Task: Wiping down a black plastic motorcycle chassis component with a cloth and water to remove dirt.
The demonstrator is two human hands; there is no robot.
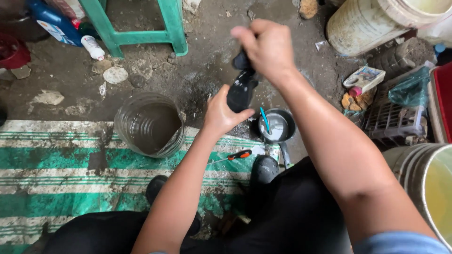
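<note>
black shoe [241, 87] is held upright in the air above the dirt floor [197, 80], its long axis running from the left hand [221, 114], clasped around the lower end, up to the right hand [266, 47], closed over the top end

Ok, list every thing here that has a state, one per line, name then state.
Black object: upright, gripped by both hands.
Left hand: closed around its lower part.
Right hand: closed on its top.
Clear jar: open, lying tilted on the mat, murky inside.
Small metal pan: upright, blue stick in it.
Screwdriver: lying flat on the mat.
Blue bottle: lying on its side.
</note>
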